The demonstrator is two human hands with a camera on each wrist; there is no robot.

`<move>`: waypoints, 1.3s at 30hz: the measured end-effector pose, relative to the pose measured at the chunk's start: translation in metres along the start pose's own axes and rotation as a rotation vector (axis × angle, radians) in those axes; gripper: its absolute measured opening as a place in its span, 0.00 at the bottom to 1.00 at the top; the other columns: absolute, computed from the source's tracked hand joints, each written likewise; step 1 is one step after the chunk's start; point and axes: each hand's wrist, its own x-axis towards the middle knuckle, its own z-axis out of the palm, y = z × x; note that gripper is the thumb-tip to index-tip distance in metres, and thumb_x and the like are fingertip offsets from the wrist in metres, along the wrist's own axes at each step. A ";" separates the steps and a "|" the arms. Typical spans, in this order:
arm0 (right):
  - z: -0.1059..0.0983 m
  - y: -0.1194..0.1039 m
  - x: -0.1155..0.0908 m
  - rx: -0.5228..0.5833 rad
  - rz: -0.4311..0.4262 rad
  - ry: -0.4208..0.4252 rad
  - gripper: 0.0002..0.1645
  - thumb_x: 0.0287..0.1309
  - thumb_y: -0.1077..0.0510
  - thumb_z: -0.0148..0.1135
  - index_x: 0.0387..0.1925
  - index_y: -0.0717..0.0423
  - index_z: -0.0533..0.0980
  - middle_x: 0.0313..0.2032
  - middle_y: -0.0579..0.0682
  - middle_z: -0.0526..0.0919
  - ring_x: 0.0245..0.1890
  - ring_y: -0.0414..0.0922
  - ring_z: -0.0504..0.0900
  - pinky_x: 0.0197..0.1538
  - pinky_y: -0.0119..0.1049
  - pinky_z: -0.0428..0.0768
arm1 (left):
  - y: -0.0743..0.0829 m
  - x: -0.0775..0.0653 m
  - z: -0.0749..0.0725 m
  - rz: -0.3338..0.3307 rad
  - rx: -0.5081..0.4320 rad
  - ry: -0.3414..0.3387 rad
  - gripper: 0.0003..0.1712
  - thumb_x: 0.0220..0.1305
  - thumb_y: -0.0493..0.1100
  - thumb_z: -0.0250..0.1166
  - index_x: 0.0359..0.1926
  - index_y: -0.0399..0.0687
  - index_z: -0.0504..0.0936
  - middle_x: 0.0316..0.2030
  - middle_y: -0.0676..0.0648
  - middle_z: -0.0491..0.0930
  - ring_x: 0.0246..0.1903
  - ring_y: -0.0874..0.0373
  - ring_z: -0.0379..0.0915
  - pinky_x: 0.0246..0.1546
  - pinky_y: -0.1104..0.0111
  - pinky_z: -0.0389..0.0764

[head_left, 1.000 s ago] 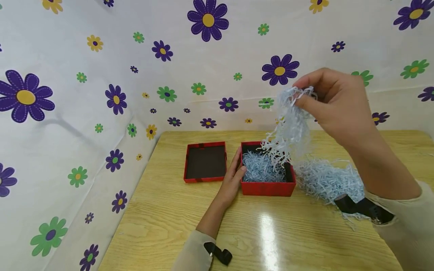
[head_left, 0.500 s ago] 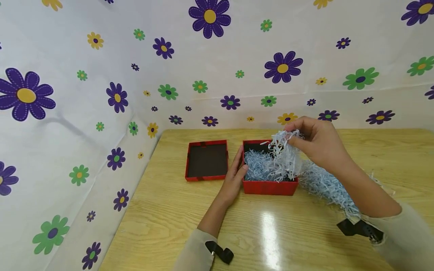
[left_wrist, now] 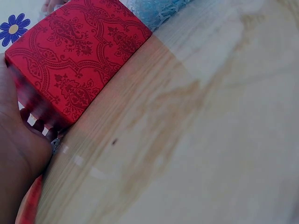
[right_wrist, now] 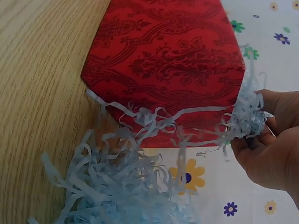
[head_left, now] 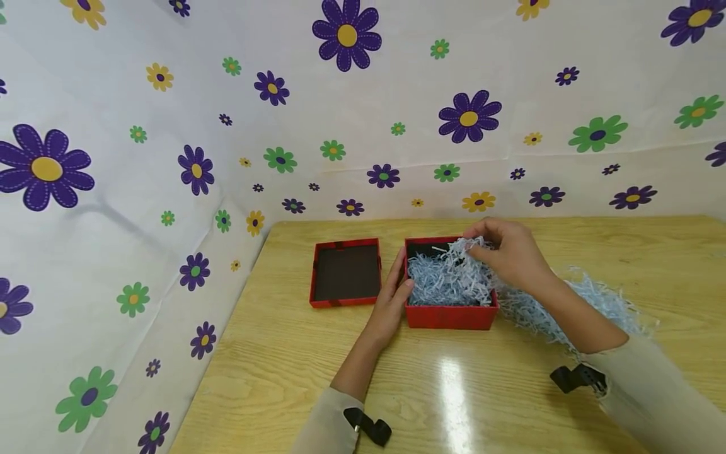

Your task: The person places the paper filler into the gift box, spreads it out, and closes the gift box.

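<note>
Right hand [head_left: 510, 255] pinching a tuft of pale blue shredded paper [head_left: 454, 277] over the square red patterned cardboard box [head_left: 450, 313], lowered for packing. Left hand [head_left: 391, 296] flat against the box's left wall, fingers straight, as a brace. Matching lid [head_left: 345, 272] just beside. Glossy light wooden table [head_left: 442, 391]; flowered white backdrop [head_left: 170, 126].

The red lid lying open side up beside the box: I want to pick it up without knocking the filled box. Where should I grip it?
Probably pinch the red lid by its far-left wall, coming from above on the left. Its rim faces up, and that side lies away from the left hand and the box.
</note>
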 end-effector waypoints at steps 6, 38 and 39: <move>-0.007 0.001 0.003 0.006 0.018 -0.027 0.16 0.68 0.58 0.71 0.54 0.58 0.83 0.52 0.57 0.88 0.51 0.55 0.84 0.48 0.23 0.77 | 0.003 -0.001 0.003 -0.008 -0.017 -0.016 0.38 0.84 0.49 0.48 0.86 0.70 0.43 0.83 0.65 0.43 0.83 0.60 0.37 0.81 0.47 0.48; 0.048 -0.016 0.032 -0.093 0.111 -0.566 0.11 0.72 0.61 0.60 0.37 0.63 0.86 0.28 0.49 0.80 0.28 0.44 0.75 0.37 0.39 0.74 | 0.004 -0.001 -0.002 -0.014 -0.058 -0.027 0.38 0.85 0.43 0.45 0.87 0.64 0.41 0.85 0.58 0.39 0.83 0.55 0.35 0.81 0.49 0.46; 0.051 -0.014 0.034 -0.100 0.121 -0.573 0.11 0.70 0.62 0.60 0.34 0.63 0.85 0.26 0.48 0.78 0.27 0.44 0.73 0.37 0.38 0.73 | 0.005 -0.001 -0.001 -0.015 -0.061 -0.028 0.38 0.85 0.43 0.45 0.87 0.63 0.41 0.85 0.57 0.39 0.83 0.55 0.35 0.81 0.49 0.45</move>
